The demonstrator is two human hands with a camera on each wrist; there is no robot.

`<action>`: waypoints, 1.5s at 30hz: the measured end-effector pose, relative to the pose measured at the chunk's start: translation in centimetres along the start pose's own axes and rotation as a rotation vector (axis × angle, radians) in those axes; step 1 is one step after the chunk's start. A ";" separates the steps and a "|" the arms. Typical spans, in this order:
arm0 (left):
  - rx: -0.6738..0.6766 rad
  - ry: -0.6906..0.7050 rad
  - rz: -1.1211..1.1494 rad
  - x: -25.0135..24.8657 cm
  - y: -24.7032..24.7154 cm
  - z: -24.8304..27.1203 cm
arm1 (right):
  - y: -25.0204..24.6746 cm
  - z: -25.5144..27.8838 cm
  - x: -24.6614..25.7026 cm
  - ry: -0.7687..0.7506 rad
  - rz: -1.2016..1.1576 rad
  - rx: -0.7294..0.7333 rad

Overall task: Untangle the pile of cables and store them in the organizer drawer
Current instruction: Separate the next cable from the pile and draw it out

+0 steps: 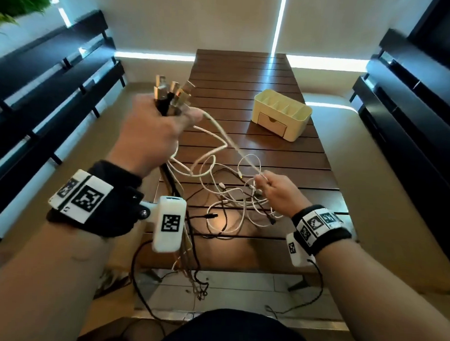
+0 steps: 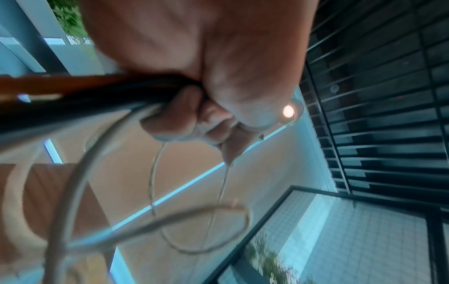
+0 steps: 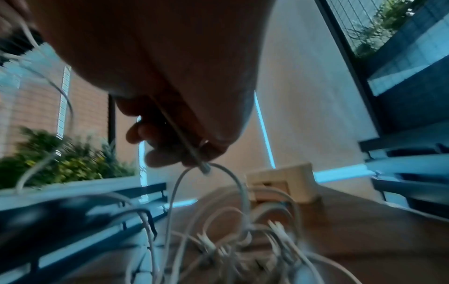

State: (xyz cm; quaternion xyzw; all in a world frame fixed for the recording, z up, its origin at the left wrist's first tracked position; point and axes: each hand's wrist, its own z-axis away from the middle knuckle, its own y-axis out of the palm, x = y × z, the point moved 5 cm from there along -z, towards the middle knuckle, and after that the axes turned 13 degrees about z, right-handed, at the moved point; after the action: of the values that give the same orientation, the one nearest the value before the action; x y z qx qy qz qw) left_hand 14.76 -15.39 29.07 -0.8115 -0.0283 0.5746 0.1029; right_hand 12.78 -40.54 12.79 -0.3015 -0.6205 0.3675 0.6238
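My left hand (image 1: pixel 154 132) is raised over the table's left edge and grips a bundle of cable plugs (image 1: pixel 170 94), black and white, with their metal ends pointing up. In the left wrist view my fingers (image 2: pixel 175 123) curl round black and white cords. A taut white cable (image 1: pixel 232 142) runs from that hand down to my right hand (image 1: pixel 274 190), which pinches it just above the tangled pile of cables (image 1: pixel 233 203) on the wooden table (image 1: pixel 247 76). The right wrist view shows the pinched white cable (image 3: pixel 187 146). The cream organizer (image 1: pixel 282 113) stands at the far right, its small drawer (image 1: pixel 272 123) closed.
Several cords hang off the table's near edge (image 1: pixel 189 278) toward my lap. Black slatted benches (image 1: pixel 43 92) flank the table on both sides. Bare slats lie behind and beside the organizer.
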 end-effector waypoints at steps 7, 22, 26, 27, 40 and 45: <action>0.108 -0.149 -0.052 1.4 -0.3 0.3 | -1.6 0.0 -1.5 0.062 0.061 0.090; 0.575 -0.337 -0.279 4.3 1.1 6.3 | 5.1 10.0 -2.0 0.043 0.419 0.917; 0.686 -0.406 -0.364 8.1 3.5 8.7 | 8.4 11.9 -3.7 0.143 0.379 0.960; 0.711 -0.445 -0.379 9.4 3.9 9.3 | 8.1 11.7 -3.8 0.168 0.381 0.914; 0.592 -0.566 -0.023 12.0 8.4 10.8 | 5.6 8.5 4.5 -0.027 -0.240 0.441; 0.400 -0.485 0.113 11.3 7.3 10.6 | 8.5 11.6 2.4 0.127 -0.247 0.673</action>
State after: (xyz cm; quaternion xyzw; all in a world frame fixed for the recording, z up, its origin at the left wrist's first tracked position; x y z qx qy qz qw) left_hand 8.08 -19.19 13.75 -0.6150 0.1065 0.7501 0.2185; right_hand 0.42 -34.81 7.56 -0.0241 -0.4566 0.4535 0.7650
